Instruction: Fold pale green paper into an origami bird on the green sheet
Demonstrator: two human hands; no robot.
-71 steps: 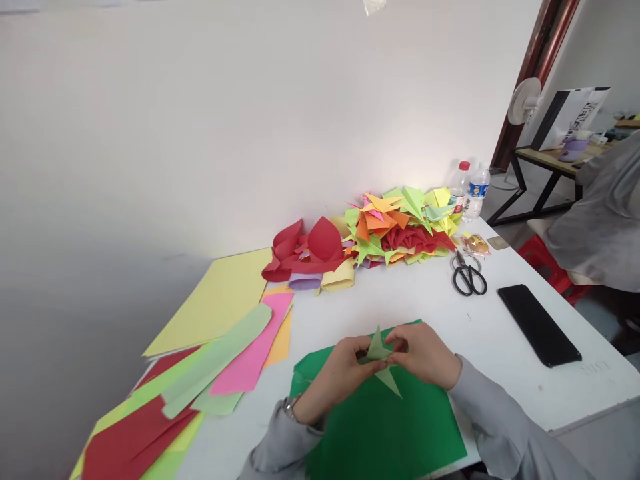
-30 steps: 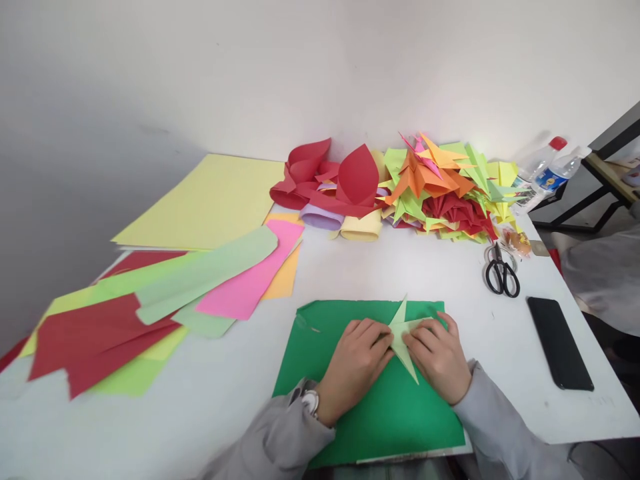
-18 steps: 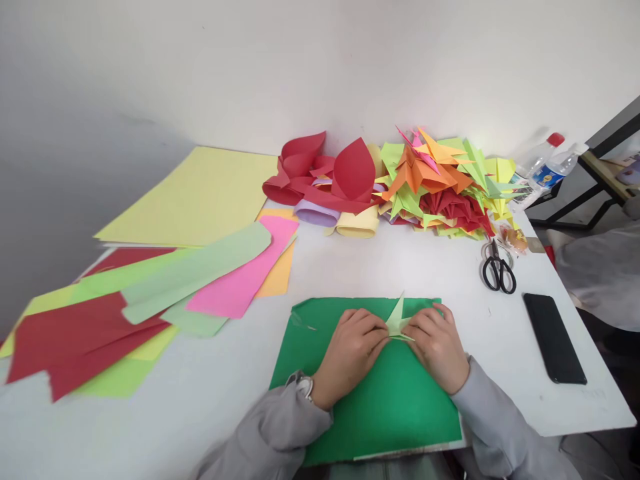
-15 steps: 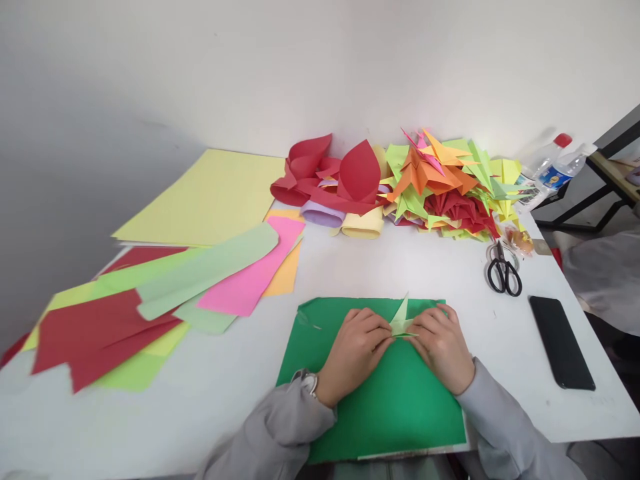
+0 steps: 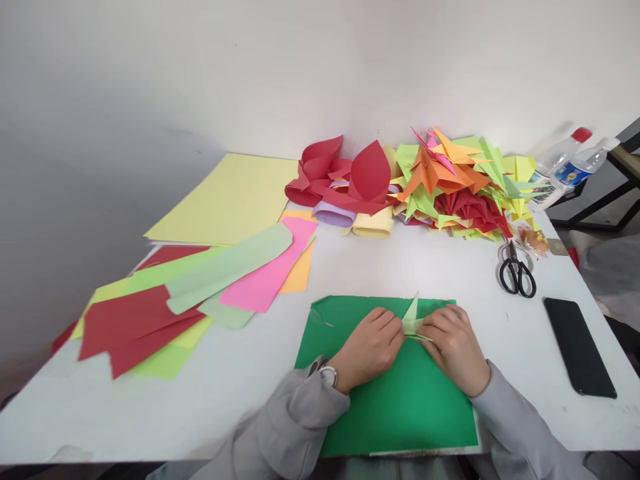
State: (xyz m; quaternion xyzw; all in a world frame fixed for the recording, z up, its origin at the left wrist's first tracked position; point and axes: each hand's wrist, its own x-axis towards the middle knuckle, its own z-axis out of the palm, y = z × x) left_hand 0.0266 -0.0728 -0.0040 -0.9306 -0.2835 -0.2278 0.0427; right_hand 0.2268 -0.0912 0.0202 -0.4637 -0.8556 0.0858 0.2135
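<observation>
Between my two hands is a small pale-green folded paper piece (image 5: pixel 411 325), one pointed tip standing up away from me. My left hand (image 5: pixel 373 347), with a watch at the wrist, is closed with its fingertips pinching the left side of the piece. On the other side, my right hand (image 5: pixel 454 347) pinches its right end with thumb and fingers. Parts of the fold are hidden behind my fingers. Both hands are over a green sheet (image 5: pixel 400 413) lying on the white table.
Cut paper strips (image 5: pixel 230 267) and a yellow sheet stack (image 5: pixel 225 200) lie left. Behind are rolled red papers (image 5: pixel 370 173) and a heap of folded paper shapes (image 5: pixel 450 187). Black scissors (image 5: pixel 517 273), a black phone (image 5: pixel 580 347) and plastic bottles (image 5: pixel 573 170) are on the right.
The whole view has shifted, so everything appears a little further right. Both hands keep hold of the pale-green folded paper, with the left fingers slightly more curled over its side.
</observation>
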